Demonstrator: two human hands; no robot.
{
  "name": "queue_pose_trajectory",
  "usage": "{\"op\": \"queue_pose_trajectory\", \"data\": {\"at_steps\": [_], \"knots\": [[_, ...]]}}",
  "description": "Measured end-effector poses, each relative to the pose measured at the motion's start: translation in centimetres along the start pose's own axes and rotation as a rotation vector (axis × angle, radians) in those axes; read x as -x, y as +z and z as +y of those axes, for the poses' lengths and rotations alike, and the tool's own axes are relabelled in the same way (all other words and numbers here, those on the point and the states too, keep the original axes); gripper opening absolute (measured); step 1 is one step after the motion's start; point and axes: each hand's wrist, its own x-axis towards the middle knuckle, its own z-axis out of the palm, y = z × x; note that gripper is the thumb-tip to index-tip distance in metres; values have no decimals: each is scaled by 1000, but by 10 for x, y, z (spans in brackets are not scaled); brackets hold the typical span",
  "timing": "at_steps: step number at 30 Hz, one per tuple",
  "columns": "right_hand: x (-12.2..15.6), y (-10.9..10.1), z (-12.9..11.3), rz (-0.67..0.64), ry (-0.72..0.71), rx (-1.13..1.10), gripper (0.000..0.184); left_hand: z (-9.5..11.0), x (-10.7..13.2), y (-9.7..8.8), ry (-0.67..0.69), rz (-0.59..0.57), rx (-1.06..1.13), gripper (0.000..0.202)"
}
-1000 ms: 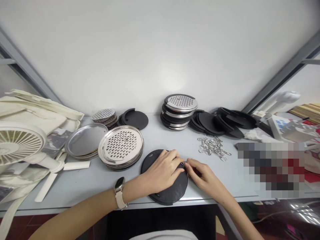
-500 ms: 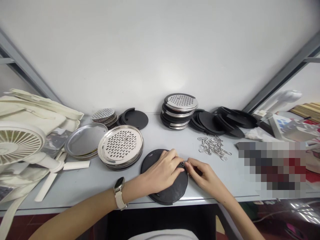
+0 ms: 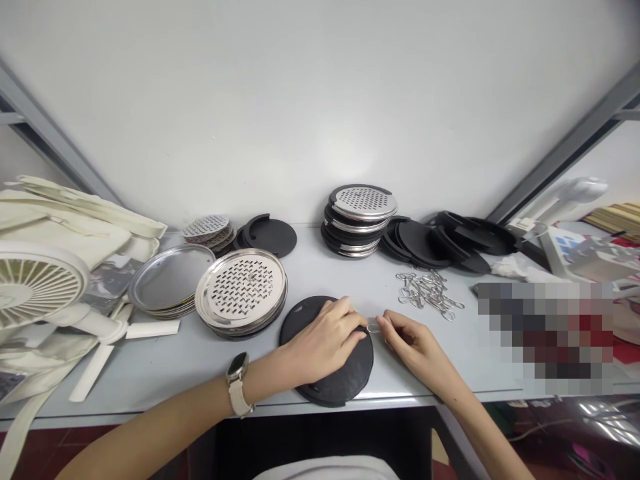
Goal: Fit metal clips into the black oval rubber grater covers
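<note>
A black round disc lies at the table's front edge. My left hand, with a watch on its wrist, lies across it; the fingers are bent and grip its right side. To the right, my right hand pinches a small bent metal wire clip between thumb and fingertips. The clip's near end reaches the disc's edge by my left fingertips; whether it is hooked into the disc is hidden. Behind my right hand lies a loose pile of similar wire clips.
Left of the disc stand a stack of round metal grater plates and a stack of metal discs. Farther back are assembled graters and black plastic parts. A white fan and a cream bag occupy the left.
My right hand has drawn slightly right, away from the disc's edge, so more of the wire clip shows between the hands. My left hand keeps its place on the disc.
</note>
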Motion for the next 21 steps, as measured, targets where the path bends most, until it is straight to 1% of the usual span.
{"op": "queue_pose_trajectory", "data": {"at_steps": [3, 6, 9, 15, 21], "knots": [[0, 0, -1, 10, -4, 9, 37, 0, 0, 1, -33, 13, 43, 14], [-1, 1, -2, -3, -11, 28, 34, 0, -1, 1, -56, 26, 76, 22], [-1, 2, -4, -30, -32, 53, 33, 0, -1, 1, -57, 29, 77, 26], [-2, 5, -9, -92, -87, 141, 29, 0, 0, 2, -78, 33, 85, 18], [-1, 4, -10, -110, -114, 157, 30, 0, 0, 3, -96, 40, 93, 22]]}}
